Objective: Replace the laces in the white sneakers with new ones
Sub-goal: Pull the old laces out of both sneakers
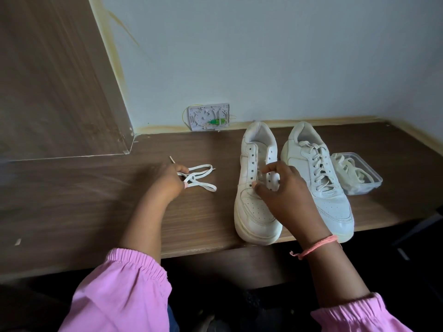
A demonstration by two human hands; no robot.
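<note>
Nearest, at the table's point(72, 212) front edge, the unlaced sneaker point(255, 202) is steadied by the right hand point(285, 188), its fingers curled over the bare eyelets and holding nothing that can be seen. Left of it, a loose lace point(200, 176) is pinched by the left hand point(169, 179). Judged so, one shoe is stripped; next, a fresh lace needs fetching from the plastic tub point(359, 173) beyond the laced sneaker point(316, 173).

Loose lace point(199, 177) left of sneakers point(259, 185)
</note>
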